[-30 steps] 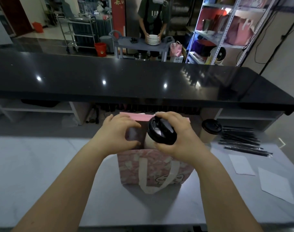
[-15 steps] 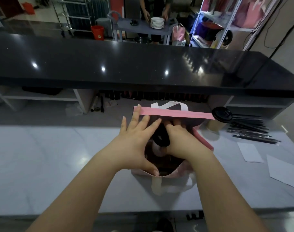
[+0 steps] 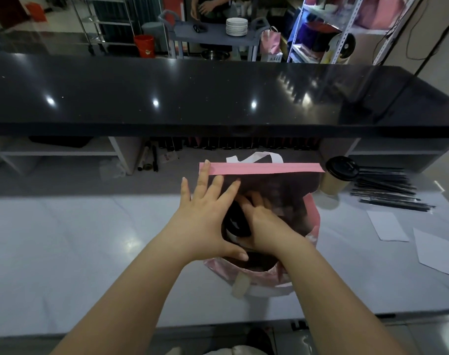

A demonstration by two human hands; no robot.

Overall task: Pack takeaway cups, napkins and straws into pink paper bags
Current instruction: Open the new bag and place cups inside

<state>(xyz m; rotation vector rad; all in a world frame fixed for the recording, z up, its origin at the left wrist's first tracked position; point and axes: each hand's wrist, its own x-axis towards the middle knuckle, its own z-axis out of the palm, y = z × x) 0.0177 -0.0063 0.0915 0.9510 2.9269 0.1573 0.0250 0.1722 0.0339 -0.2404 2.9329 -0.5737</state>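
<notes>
My left hand [image 3: 205,221] is spread flat with straight fingers, pressing open the left side of the pink bag [image 3: 264,168]. My right hand [image 3: 265,226] is inside it, curled round a black-lidded cup [image 3: 235,224]. The bag stands mid-table on the pale glossy table [image 3: 90,239]. A second cup [image 3: 336,178] stands just beside it, with black straws [image 3: 387,190] and white napkins [image 3: 387,225] toward the right edge. Beyond, a black counter [image 3: 192,98] fronts a cart [image 3: 213,34] holding plates [image 3: 236,26].

Pale worktop [image 3: 77,239], lower frame: pink paper bag [image 3: 264,168] at centre; lidded cup [image 3: 337,179], black straws [image 3: 387,192] and white napkins [image 3: 387,226] at right.
</notes>
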